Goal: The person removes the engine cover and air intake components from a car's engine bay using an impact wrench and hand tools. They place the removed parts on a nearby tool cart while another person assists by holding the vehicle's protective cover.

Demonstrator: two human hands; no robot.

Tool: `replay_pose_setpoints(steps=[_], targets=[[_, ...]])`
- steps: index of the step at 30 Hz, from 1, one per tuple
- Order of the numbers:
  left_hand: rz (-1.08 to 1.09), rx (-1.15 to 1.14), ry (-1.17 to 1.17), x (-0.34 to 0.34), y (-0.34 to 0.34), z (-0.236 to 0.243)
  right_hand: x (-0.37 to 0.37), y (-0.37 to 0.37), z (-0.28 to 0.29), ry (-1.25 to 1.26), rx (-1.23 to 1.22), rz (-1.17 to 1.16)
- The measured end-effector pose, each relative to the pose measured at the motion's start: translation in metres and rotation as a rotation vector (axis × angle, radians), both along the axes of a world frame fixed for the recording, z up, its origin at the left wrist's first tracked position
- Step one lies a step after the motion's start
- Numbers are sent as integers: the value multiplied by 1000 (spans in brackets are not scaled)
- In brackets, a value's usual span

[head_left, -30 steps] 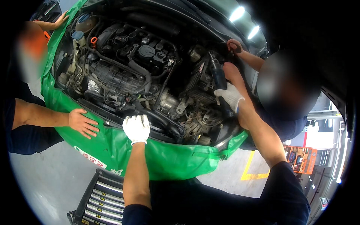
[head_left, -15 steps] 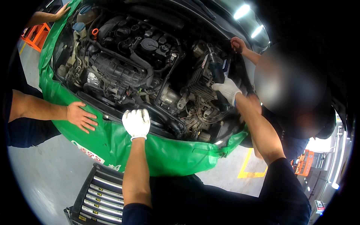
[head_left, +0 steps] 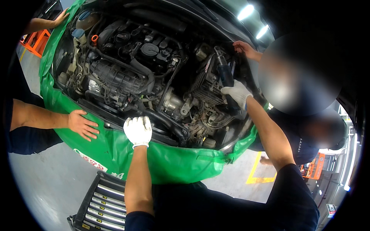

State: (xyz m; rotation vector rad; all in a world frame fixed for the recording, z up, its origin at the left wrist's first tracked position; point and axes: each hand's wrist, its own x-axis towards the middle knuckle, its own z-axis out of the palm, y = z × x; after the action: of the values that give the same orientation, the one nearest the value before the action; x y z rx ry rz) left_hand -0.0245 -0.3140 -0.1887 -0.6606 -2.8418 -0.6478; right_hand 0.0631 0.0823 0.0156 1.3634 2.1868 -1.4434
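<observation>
My right hand, in a white knit glove, is wrapped round the dark body of a cordless ratchet wrench. The tool's metal head points up and away, over the right part of the engine bay, beside a dark ribbed box. My gloved left hand is closed over the front crossmember, its fingertips curled out of sight. Behind it lies the engine with hoses and black covers. What the ratchet's head touches cannot be made out.
A green fender cover drapes the car's front edge. At left, another person's hand lies flat on it; a further hand rests farther back. A co-worker's hand reaches in at right. A slatted black stool-like frame stands below.
My right hand and the ratchet wrench have shifted slightly right, and the view has moved a little. My left hand stays on the crossmember. The co-worker at right has shifted slightly.
</observation>
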Motion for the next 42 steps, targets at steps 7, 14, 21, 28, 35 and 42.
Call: replay_pose_setpoints(steps=[7,14,21,28,35,42], targets=[[-3,-41,-14,0,1,1,6,2,4,-17,67,50],[-1,-66,-35,0,1,9,-2,-6,18,-44,65,46],[-287,-22,-200,-4,45,51,3,3,16,-25,102,86],[-339,36,-698,-53,241,-15,-8,-3,33,-91,133,130],[-503,-102,-853,-109,368,-86,-5,5,36,-154,90,108],[-655,-71,-666,-121,398,-145,3,15,30,-223,169,180]])
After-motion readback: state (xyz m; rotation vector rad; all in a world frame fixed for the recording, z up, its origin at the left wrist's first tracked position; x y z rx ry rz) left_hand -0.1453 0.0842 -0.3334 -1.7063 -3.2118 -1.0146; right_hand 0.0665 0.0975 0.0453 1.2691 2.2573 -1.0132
